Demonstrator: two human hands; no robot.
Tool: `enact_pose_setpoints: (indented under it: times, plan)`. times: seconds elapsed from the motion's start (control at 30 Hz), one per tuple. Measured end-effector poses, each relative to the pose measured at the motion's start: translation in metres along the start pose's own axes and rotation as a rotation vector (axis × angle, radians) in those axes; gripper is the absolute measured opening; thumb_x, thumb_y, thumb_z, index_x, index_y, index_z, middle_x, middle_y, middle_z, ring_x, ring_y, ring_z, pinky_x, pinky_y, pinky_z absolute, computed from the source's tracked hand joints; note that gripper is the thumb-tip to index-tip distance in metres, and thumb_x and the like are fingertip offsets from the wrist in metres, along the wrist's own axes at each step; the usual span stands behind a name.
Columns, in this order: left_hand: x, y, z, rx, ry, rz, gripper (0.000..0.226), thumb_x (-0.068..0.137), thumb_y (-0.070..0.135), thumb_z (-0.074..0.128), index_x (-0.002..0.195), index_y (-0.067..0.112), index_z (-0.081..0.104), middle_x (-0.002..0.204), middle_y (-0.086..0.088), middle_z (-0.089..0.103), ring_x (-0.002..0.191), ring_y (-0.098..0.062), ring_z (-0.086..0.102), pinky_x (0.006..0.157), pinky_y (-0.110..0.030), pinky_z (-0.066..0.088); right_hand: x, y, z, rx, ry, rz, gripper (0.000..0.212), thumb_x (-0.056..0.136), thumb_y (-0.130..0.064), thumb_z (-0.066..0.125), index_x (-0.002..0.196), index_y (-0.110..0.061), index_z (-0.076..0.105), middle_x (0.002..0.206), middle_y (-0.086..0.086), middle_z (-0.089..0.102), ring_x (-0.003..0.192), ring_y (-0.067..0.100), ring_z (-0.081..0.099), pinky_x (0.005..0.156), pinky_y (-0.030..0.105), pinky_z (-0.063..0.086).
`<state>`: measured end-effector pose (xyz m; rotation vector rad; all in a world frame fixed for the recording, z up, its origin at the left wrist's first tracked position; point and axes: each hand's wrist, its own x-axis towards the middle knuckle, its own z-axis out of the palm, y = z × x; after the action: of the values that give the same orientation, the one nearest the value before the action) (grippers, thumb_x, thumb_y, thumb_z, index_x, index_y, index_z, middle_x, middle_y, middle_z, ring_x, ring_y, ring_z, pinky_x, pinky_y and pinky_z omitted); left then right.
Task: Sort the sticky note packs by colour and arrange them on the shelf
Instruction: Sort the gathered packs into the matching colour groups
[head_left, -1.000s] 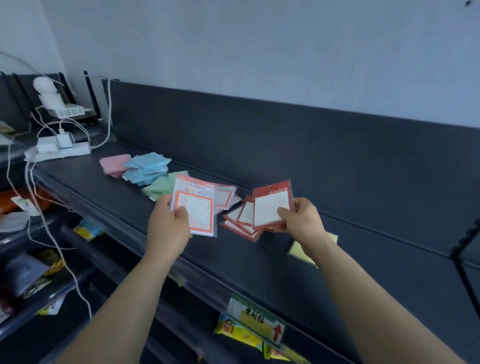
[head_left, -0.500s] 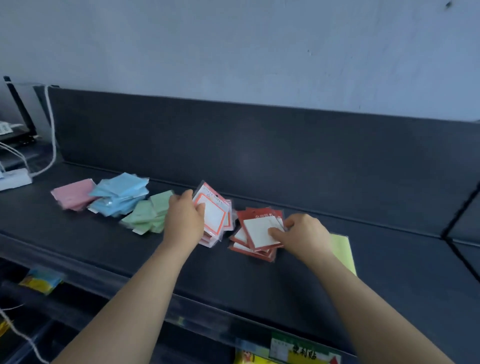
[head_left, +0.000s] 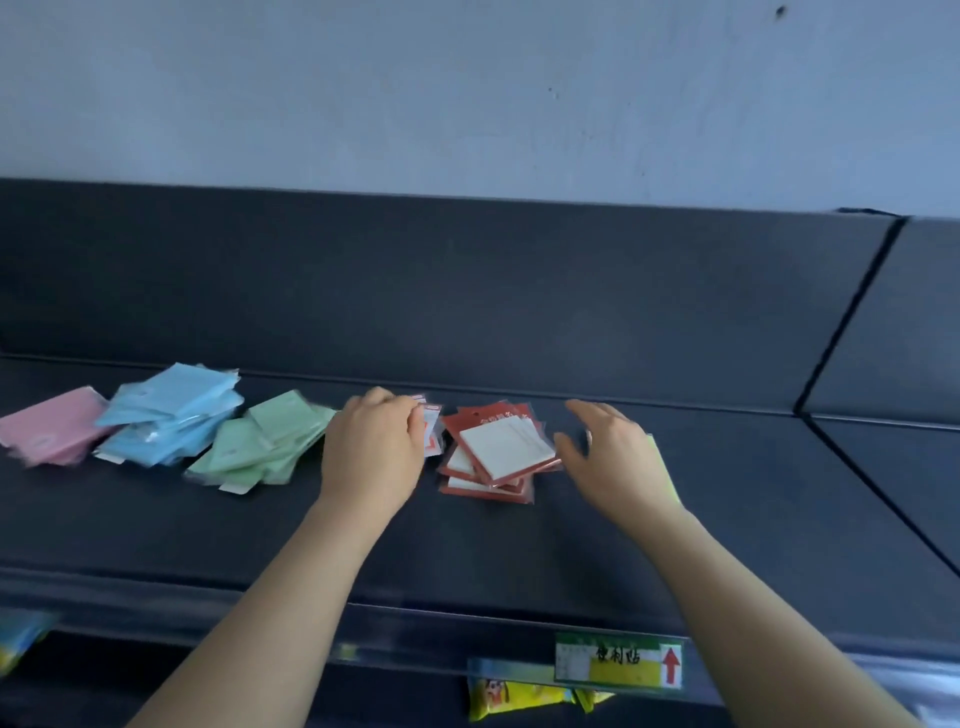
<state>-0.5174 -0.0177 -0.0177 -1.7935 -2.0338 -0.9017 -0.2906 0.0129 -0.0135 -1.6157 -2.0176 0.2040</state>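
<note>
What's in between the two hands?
The pile of red packs lies between the left hand, holding orange-edged packs, and the open right hand; the head view shows it.

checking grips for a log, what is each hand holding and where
Left hand grips the orange-bordered packs by their left side; right hand holds nothing.

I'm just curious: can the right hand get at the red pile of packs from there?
Probably yes: the right hand is open just beside the red pile, with nothing between them; the left hand grips orange-bordered packs.
</note>
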Motion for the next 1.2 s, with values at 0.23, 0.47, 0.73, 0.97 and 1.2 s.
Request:
enact_pose_setpoints:
  times: [0.23,0.47,0.73,0.97,1.2]
  plan:
    - [-0.015,0.078,0.0,-0.194,-0.066,0.173,0.022,0.092,0.018,0.056,0.104,0.011,0.073,0.102,-0.004,0.07,0.093,-0.028,0.06,0.078,-0.036,0.047,-0.028,0.042,-0.039,-0.12,0.109,0.072,0.032,0.097,-0.027,0.047,0.119,-0.006,0.058,0.121,0.005,0.062,0.11,0.025,0.056,0.085,0.034,0.047]
    - [-0.037,0.17,0.017,-0.299,-0.174,0.287,0.026,0.096,0.023,0.051,0.114,0.015,0.068,0.112,-0.001,0.067,0.1,-0.024,0.058,0.083,-0.035,0.048,-0.066,0.115,-0.089,-0.143,0.169,0.156,0.043,0.098,-0.032,0.047,0.136,-0.013,0.049,0.138,-0.001,0.054,0.124,0.018,0.049,0.093,0.028,0.041]
    - [-0.072,0.309,0.044,-0.419,-0.258,0.291,0.032,0.097,0.031,0.048,0.122,0.02,0.065,0.113,0.005,0.065,0.105,-0.018,0.055,0.083,-0.03,0.045,-0.114,0.232,-0.17,-0.176,0.201,0.278,0.044,0.097,-0.034,0.049,0.138,-0.019,0.049,0.14,-0.003,0.051,0.126,0.018,0.048,0.095,0.029,0.039]
    - [-0.096,0.438,0.069,-0.528,-0.334,0.243,0.028,0.096,0.031,0.05,0.117,0.021,0.067,0.103,0.007,0.063,0.095,-0.015,0.058,0.076,-0.03,0.048,-0.145,0.345,-0.241,-0.208,0.177,0.369,0.043,0.096,-0.033,0.05,0.136,-0.017,0.05,0.137,0.001,0.054,0.124,0.021,0.05,0.095,0.031,0.04]
    - [-0.096,0.529,0.105,-0.503,-0.433,0.244,0.029,0.096,0.033,0.05,0.117,0.021,0.065,0.106,0.004,0.062,0.098,-0.017,0.056,0.076,-0.027,0.044,-0.144,0.435,-0.279,-0.182,0.163,0.465,0.035,0.094,-0.027,0.05,0.127,-0.017,0.06,0.125,0.009,0.062,0.114,0.029,0.056,0.089,0.035,0.044]
